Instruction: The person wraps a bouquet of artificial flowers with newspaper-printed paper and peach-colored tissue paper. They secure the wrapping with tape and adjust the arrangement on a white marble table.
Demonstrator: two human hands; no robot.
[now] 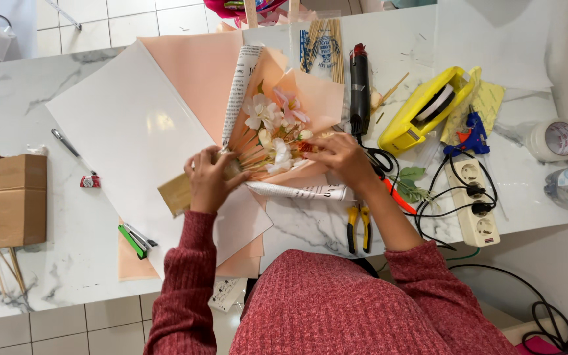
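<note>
Red knitted sleeves (185, 263) fill the 6 o'clock edge, closest to the lens. Dead centre on the marble table (47, 118), a small flower bouquet (272, 135) in peach wrapping paper (198, 72) is being handled. Its stem end is gripped by the left hand (208, 179), fingers curled round it at 9 o'clock of the blooms. At 3 o'clock, the right hand (343, 156) is pressed on the wrap, fingers bent, though what's pinched can't be told. Yellow-handled pliers (359, 229) are lying at 5 o'clock, and a yellow tape dispenser (422, 108) at 2 o'clock.
</note>
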